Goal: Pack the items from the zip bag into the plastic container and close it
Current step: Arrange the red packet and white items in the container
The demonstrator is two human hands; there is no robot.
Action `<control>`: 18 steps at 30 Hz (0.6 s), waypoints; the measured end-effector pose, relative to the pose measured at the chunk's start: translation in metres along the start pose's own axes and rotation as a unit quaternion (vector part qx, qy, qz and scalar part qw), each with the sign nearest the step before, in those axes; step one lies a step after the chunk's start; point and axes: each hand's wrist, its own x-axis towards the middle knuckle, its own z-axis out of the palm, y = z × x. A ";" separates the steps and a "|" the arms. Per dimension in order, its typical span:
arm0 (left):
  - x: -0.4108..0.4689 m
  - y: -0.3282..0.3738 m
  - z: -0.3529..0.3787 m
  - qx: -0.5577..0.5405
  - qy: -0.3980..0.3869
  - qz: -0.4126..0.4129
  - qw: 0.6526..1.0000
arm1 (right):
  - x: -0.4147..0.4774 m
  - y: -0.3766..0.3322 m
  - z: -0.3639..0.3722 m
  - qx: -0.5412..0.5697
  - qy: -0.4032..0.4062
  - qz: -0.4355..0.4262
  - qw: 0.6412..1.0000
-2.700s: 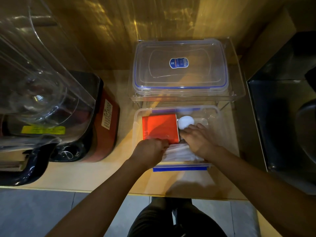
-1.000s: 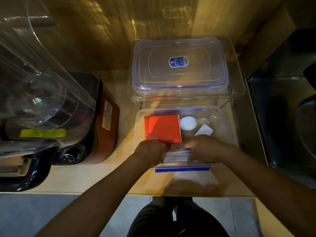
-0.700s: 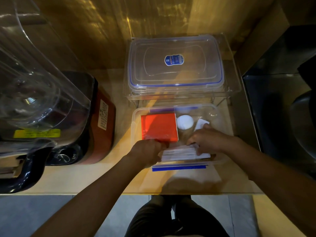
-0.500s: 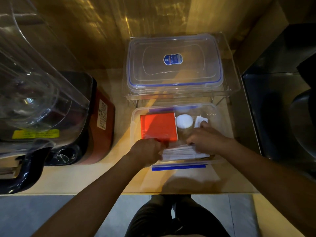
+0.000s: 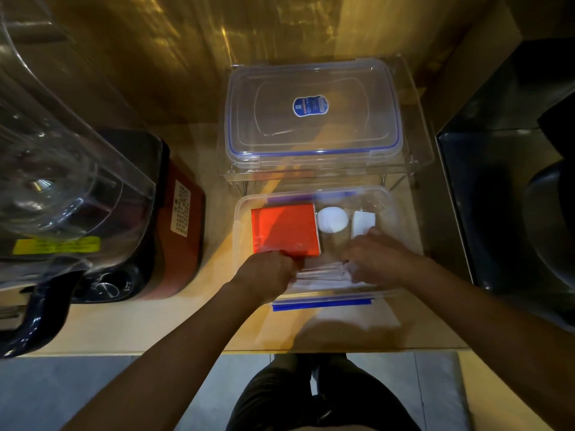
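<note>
An open clear plastic container (image 5: 239,219) sits on the wooden counter. Inside lie an orange packet (image 5: 284,228), a white round item (image 5: 332,219) and a small white rectangular piece (image 5: 362,223). At its near end is a stack of flat white packets (image 5: 323,275). My left hand (image 5: 267,270) grips the stack's left end, touching the orange packet's near corner. My right hand (image 5: 378,259) is closed on the stack's right end. A clear zip bag with a blue strip (image 5: 322,303) lies flat just in front of the container. The container's lid (image 5: 311,113), blue-sealed, rests on a clear rack behind.
A large blender with a clear jug (image 5: 62,169) and red-black base (image 5: 174,231) stands to the left. A dark steel sink (image 5: 510,213) lies to the right. The counter's front edge (image 5: 186,353) runs just behind my arms.
My right hand has shifted along the white packets, from near the round item to their right end. The small white piece now shows beside the round item. My left hand stayed put.
</note>
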 end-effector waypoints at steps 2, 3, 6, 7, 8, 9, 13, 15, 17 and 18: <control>-0.001 -0.001 0.000 0.003 0.000 -0.003 1.000 | 0.000 0.000 -0.002 -0.027 0.002 0.005 1.000; -0.001 0.000 -0.001 0.004 0.004 -0.002 1.000 | 0.001 -0.001 -0.002 -0.040 0.016 0.001 0.999; -0.001 0.002 -0.001 0.005 0.013 0.010 1.000 | 0.006 -0.006 0.000 -0.041 0.017 -0.007 0.999; 0.000 0.003 -0.001 0.003 0.015 0.012 1.000 | 0.006 -0.008 0.001 -0.030 0.015 -0.007 0.999; 0.000 0.004 -0.001 0.000 0.016 0.013 1.000 | 0.007 -0.009 0.001 -0.018 0.022 -0.010 1.000; 0.001 0.006 -0.001 -0.001 0.016 0.013 1.000 | 0.007 -0.008 0.002 -0.004 0.034 -0.016 0.999; 0.004 0.010 -0.003 -0.008 0.012 0.021 1.000 | 0.005 -0.003 0.002 0.038 0.041 -0.019 0.998; 0.003 0.011 -0.005 -0.022 -0.004 0.028 0.999 | 0.002 0.000 0.002 0.057 0.014 -0.001 0.998; 0.003 0.010 -0.007 -0.031 -0.021 0.027 0.999 | -0.001 0.000 0.000 0.062 -0.014 0.020 0.998; 0.003 0.011 -0.007 -0.028 -0.027 0.024 0.999 | -0.002 -0.001 0.000 0.050 -0.023 0.020 0.998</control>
